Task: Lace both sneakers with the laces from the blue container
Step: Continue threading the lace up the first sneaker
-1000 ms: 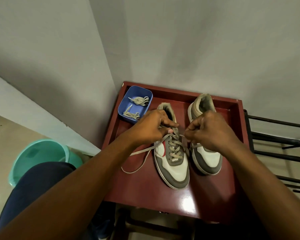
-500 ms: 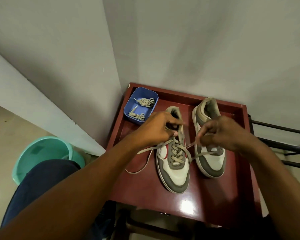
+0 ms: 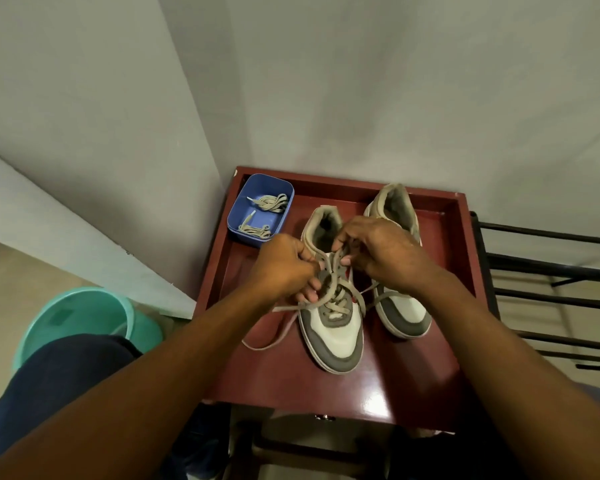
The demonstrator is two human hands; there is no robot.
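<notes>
Two strands of beige lace (image 3: 293,308) were pinched by left hand (image 3: 284,270) and right hand (image 3: 385,254) at the top eyelets of the nearer sneaker (image 3: 336,336) (spare laces (image 3: 269,201) lay in the blue container (image 3: 280,221)); even tension should likely keep crossings flat.

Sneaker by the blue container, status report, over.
Left hand, right hand pinching the lace at upper eyelets. Sneaker laced most of the way. Spare laces in blue container. Nothing blocking.

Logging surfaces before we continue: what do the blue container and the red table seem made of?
Blue container: likely moulded plastic, matte; thin walls, rounded corners, even colour. Red table: probably lacquered wood or laminate, glossy; a bright glare spot shows near its front edge.
</notes>
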